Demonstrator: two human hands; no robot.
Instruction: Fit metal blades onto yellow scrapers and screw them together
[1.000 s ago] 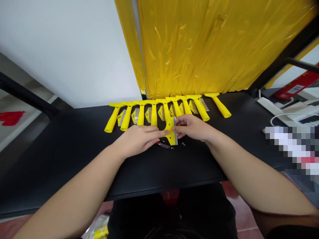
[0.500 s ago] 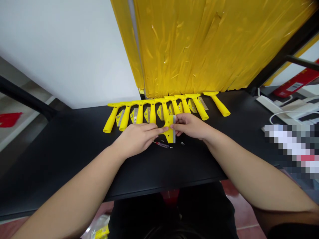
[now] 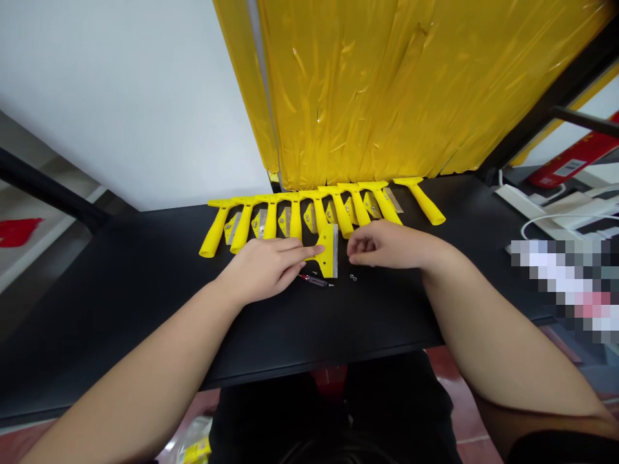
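My left hand (image 3: 271,267) is closed around the handle of a yellow scraper (image 3: 329,251), its index finger lying along the head. A metal blade (image 3: 335,251) runs down the scraper's right edge, and small holes show in the yellow head. Just right of the blade, my right hand (image 3: 370,246) hovers apart from it with curled fingers; whether anything small is between them is hidden. Below the scraper lies a screwdriver (image 3: 315,281) with a red and dark handle. Small screws (image 3: 331,285) lie by it, and tiny nuts (image 3: 353,277) sit to its right.
Several yellow scraper handles (image 3: 214,233) stand in a row along the back of the black table (image 3: 309,338), with loose yellow plates and blades (image 3: 258,223) among them. Yellow plastic sheeting (image 3: 358,96) hangs behind. White power strips with cables (image 3: 541,222) lie at the right.
My right hand has let go of the blade edge and moved right, away from the scraper. My left hand keeps its hold, and the scraper has barely shifted.
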